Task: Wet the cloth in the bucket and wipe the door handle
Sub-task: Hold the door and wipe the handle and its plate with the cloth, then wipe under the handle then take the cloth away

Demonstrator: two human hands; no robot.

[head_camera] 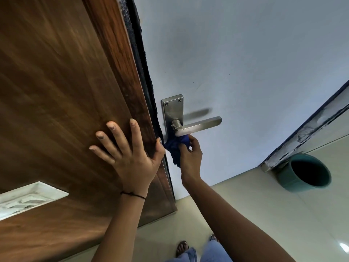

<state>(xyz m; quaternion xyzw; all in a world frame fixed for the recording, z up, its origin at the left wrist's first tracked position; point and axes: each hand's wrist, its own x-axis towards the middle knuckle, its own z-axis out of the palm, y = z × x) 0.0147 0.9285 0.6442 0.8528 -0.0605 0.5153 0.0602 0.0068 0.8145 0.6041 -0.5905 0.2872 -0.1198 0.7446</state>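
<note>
A steel lever door handle (pixel 198 125) on a steel backplate (pixel 172 108) is mounted on the pale grey door (pixel 236 63). My right hand (pixel 190 157) is shut on a bunched blue cloth (pixel 176 145), pressed just under the handle's base against the plate. My left hand (pixel 128 152) lies flat with fingers spread on the brown wooden panel (pixel 56 91), its thumb at the panel's edge beside the cloth. A teal bucket (pixel 306 171) stands on the floor to the right, its inside dark.
The wooden panel's dark edge (pixel 143 72) runs down beside the handle. A worn door frame (pixel 306 127) meets the beige tiled floor (pixel 264 214) near the bucket. My feet and jeans (pixel 198 250) show at the bottom. A pale inset (pixel 26 197) sits lower left.
</note>
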